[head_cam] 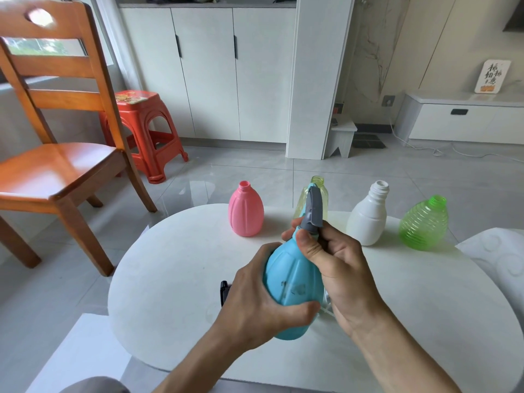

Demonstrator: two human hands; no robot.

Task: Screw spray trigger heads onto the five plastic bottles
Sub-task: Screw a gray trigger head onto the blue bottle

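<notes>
Step in hand: fitting the grey spray trigger head [312, 212] onto the blue bottle [293, 282], judged as the first of five.
Left grip: the left hand [255, 304] was closed around the blue bottle's belly, holding it clear of the white surface [170, 279] and tilted away, apparently to counter the twisting.
Right grip: the right hand [343, 268] was closed on the trigger head's collar at the neck, thumb in front; this suited turning the thread.
Remaining bottles: pink bottle [245, 209], pale yellow bottle [317, 191], white bottle [368, 215] and green bottle [424, 222] stood upright in a row at the far edge, necks open, uncapped.
Other parts: a black part [224, 290] showed behind the left hand; its identity could not be told.
Open room: bare surface lay left and right of the hands; the row stood close to the far rim, so reaching demanded care.
</notes>
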